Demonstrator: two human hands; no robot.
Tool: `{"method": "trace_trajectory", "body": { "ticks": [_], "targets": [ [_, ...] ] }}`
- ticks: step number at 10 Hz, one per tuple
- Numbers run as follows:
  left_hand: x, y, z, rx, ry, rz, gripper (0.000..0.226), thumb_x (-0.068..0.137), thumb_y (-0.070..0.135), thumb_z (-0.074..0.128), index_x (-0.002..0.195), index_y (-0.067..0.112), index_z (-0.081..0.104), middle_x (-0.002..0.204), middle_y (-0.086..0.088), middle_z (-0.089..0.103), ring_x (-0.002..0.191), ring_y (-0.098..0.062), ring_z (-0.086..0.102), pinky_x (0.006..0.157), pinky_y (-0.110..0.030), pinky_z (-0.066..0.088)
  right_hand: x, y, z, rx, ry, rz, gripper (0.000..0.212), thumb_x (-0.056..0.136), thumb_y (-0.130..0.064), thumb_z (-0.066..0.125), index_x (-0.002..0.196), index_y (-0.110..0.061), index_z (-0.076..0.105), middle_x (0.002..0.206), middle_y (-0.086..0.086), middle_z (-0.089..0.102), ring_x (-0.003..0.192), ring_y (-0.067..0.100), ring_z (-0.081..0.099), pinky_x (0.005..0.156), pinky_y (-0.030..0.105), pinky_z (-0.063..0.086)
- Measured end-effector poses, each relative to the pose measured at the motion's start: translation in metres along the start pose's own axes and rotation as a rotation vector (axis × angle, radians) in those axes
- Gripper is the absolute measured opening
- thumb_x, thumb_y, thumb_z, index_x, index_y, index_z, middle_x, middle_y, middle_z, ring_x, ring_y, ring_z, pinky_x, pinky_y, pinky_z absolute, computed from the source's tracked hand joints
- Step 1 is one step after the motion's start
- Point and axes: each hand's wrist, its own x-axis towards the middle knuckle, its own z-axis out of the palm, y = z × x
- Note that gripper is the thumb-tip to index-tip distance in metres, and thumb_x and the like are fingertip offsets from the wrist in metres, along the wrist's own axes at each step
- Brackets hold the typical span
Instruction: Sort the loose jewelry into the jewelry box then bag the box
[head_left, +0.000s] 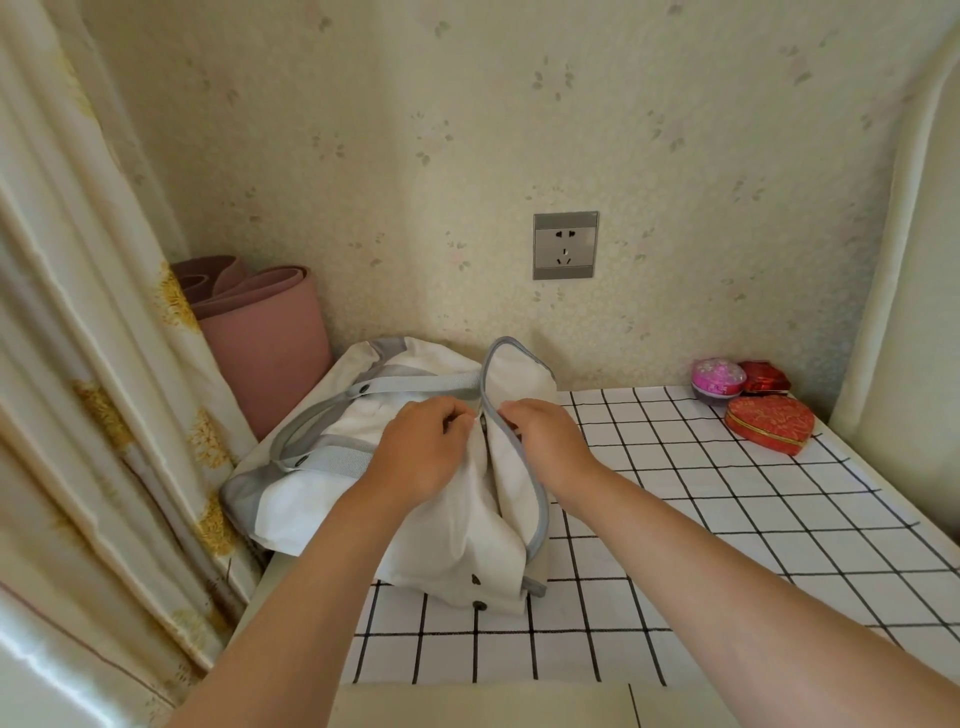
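A white cloth bag (447, 540) with grey trim and grey straps lies on the left part of the checked table (727, 545). My left hand (423, 449) grips the bag's fabric on the left of its opening. My right hand (545, 439) pinches the grey-edged flap on the right of the opening, just beside a dark snap button. The two hands are close together at the bag's top. A red heart-shaped jewelry box (769, 423) sits shut at the table's back right. No loose jewelry shows, and the bag's inside is hidden.
A round pink box (717, 379) and a small red box (763, 376) stand behind the heart box against the wall. A rolled pink mat (260, 332) leans in the left corner beside a curtain (78, 364). A wall socket (565, 245) is above the table.
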Motion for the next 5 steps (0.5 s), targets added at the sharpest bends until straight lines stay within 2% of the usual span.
{"method": "trace_trajectory", "body": {
  "ticks": [1, 2, 3, 4, 5],
  "targets": [
    [-0.006, -0.007, -0.004, 0.223, -0.118, 0.043, 0.037, 0.105, 0.036, 0.035, 0.138, 0.031, 0.050, 0.144, 0.008, 0.048, 0.136, -0.015, 0.036, 0.115, -0.036, 0.028, 0.000, 0.013, -0.002, -0.224, 0.005, -0.205, 0.025, 0.100, -0.019, 0.046, 0.111, -0.017, 0.068, 0.117, -0.003, 0.064, 0.111, 0.014, 0.059, 0.095, 0.028, 0.046],
    [-0.012, -0.015, -0.008, 0.436, -0.277, -0.005, 0.053, 0.103, 0.052, 0.025, 0.154, 0.038, 0.020, 0.164, 0.011, 0.006, 0.151, -0.012, 0.001, 0.122, -0.037, 0.003, -0.006, 0.022, -0.002, -0.538, -0.115, -0.423, 0.051, 0.105, -0.029, 0.043, 0.154, -0.027, 0.031, 0.162, -0.003, 0.025, 0.149, 0.014, 0.021, 0.121, 0.037, 0.020],
    [-0.014, -0.019, -0.011, 0.558, -0.300, -0.043, 0.063, 0.098, 0.064, 0.022, 0.155, 0.042, 0.005, 0.164, 0.009, -0.009, 0.151, -0.013, -0.010, 0.122, -0.038, -0.004, -0.010, 0.029, 0.005, -0.854, -0.258, -0.353, 0.062, 0.105, -0.051, 0.023, 0.159, -0.032, 0.000, 0.166, -0.007, -0.014, 0.153, 0.014, -0.010, 0.123, 0.050, 0.001],
    [-0.019, -0.018, -0.010, 0.581, -0.276, -0.045, 0.064, 0.098, 0.064, 0.022, 0.155, 0.041, 0.005, 0.165, 0.006, -0.008, 0.151, -0.014, -0.010, 0.122, -0.038, -0.004, -0.016, 0.031, 0.012, -0.884, -0.272, -0.315, 0.063, 0.104, -0.056, 0.016, 0.157, -0.036, -0.011, 0.164, -0.011, -0.021, 0.153, 0.013, -0.014, 0.122, 0.055, -0.001],
    [-0.022, -0.013, -0.015, 0.487, -0.226, -0.041, 0.064, 0.098, 0.063, 0.027, 0.155, 0.038, 0.015, 0.165, 0.007, 0.001, 0.151, -0.013, -0.003, 0.122, -0.038, 0.001, -0.011, 0.022, 0.006, -0.841, -0.229, -0.347, 0.065, 0.103, -0.056, 0.022, 0.159, -0.033, -0.003, 0.167, -0.006, -0.007, 0.154, 0.017, -0.003, 0.123, 0.053, 0.007]
  ]
}}
